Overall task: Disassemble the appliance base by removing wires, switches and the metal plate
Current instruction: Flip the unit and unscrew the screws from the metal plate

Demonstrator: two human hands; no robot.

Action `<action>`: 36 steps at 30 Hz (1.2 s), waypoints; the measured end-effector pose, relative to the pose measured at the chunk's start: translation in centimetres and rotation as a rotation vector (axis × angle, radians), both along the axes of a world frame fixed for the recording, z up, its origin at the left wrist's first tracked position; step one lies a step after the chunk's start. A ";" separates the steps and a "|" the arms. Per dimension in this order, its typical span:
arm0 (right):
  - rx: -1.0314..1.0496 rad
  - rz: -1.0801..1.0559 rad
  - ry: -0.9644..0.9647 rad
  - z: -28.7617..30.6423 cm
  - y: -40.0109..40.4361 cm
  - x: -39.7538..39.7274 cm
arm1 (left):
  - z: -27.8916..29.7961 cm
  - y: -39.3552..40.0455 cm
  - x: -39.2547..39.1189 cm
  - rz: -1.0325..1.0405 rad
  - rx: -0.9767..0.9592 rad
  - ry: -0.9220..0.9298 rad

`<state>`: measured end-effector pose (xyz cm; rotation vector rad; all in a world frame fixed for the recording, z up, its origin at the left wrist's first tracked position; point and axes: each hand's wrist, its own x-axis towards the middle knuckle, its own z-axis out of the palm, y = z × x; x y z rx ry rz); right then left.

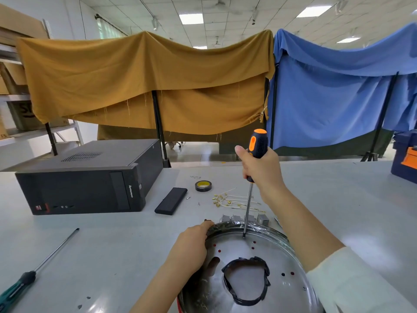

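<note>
The round appliance base with its shiny metal plate lies at the table's near edge. A hole in the plate's middle is rimmed with black tape. My left hand grips the base's left rim. My right hand holds an orange and black screwdriver upright, its tip set on the plate near the far rim. Yellow-tipped white wires and several small grey switches lie on the table just beyond the base.
A black computer case lies at the left. A flat black box, a tape roll and loose screws sit mid-table. A green-handled screwdriver lies near left. A blue and orange toolbox stands far right.
</note>
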<state>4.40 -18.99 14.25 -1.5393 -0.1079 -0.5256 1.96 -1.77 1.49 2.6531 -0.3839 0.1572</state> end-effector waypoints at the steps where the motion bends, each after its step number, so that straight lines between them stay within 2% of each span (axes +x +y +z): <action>1: 0.031 0.086 0.003 0.0 0.0 0.1 | -0.1 0.0 0.0 -0.003 0.001 -0.002; 4: 0.122 0.531 0.056 0.6 -0.6 0.4 | -0.1 0.1 0.0 -0.006 0.000 -0.002; 6: 0.098 0.611 0.056 0.7 -0.8 0.4 | -0.1 0.1 0.1 -0.003 -0.015 0.016; 8: 0.008 0.482 0.010 0.3 -0.4 0.4 | -0.2 0.1 0.1 0.002 -0.025 0.026; 11: -0.221 -0.014 -0.077 -0.3 0.3 0.1 | -0.3 0.1 0.1 0.002 -0.028 0.006; 12: -0.199 -0.144 -0.117 -0.5 0.6 0.2 | -0.4 0.0 0.2 0.001 -0.029 -0.001; 14: -0.019 -0.173 -0.149 -0.5 1.1 0.1 | -0.3 0.0 0.2 -0.003 -0.018 -0.010; 16: 0.049 -0.055 -0.109 -0.2 1.0 0.1 | -0.2 0.0 0.2 -0.002 -0.015 -0.002; 19: 0.131 0.465 -0.024 0.4 0.0 0.2 | -0.2 0.1 0.1 -0.007 -0.027 0.027; 21: 0.126 0.598 0.003 0.5 -0.5 0.1 | -0.1 0.1 0.0 -0.006 -0.029 0.029; 23: 0.048 0.477 -0.036 0.3 -0.5 0.0 | -0.1 0.0 0.0 -0.005 -0.031 0.022; 25: -0.069 0.204 -0.075 0.0 0.3 -0.5 | 0.0 0.0 -0.1 -0.006 -0.026 0.023; 27: -0.061 -0.048 -0.142 -0.4 1.3 -0.6 | 0.0 0.0 -0.1 -0.007 -0.028 0.026; 29: -0.023 -0.122 -0.159 -0.5 1.6 -0.5 | 0.0 0.0 -0.1 -0.010 -0.032 0.027; 30: -0.036 -0.072 -0.141 -0.5 1.6 -0.5 | 0.0 0.0 -0.1 -0.010 -0.033 0.024; 31: -0.042 0.064 -0.118 -0.4 1.4 -0.5 | 0.0 0.0 -0.1 -0.011 -0.032 0.023; 34: -0.019 0.670 -0.034 0.0 1.2 -0.6 | 0.1 0.0 -0.2 -0.018 -0.033 0.024; 36: -0.093 0.710 -0.047 0.0 1.7 -0.7 | 0.1 0.0 -0.2 -0.017 -0.028 0.026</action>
